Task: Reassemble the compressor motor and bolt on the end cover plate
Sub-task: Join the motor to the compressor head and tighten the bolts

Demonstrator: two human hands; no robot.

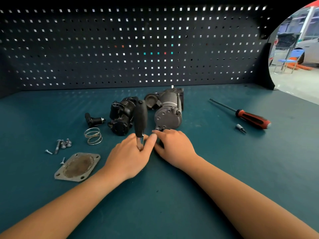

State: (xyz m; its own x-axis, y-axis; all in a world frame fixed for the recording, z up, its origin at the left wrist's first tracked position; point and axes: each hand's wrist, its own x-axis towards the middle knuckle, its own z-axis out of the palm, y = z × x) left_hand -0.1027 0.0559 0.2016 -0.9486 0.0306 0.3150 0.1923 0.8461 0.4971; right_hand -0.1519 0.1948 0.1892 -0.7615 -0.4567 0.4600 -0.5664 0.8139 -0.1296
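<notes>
Teal surface [224,161], pegboard behind. My left hand [131,152] has its grip closed round the metal end of a black-handled tool [140,118], handle standing up. My right hand [172,147] is palm down just beside it, fingertips at the near end of the grey compressor motor [168,116]. I cannot tell whether that grip holds anything. The end cover plate [77,167] lies flat to the left, near the screws [63,144] and wire spring [93,136]. A red-handled screwdriver [252,118] lies well off right.
</notes>
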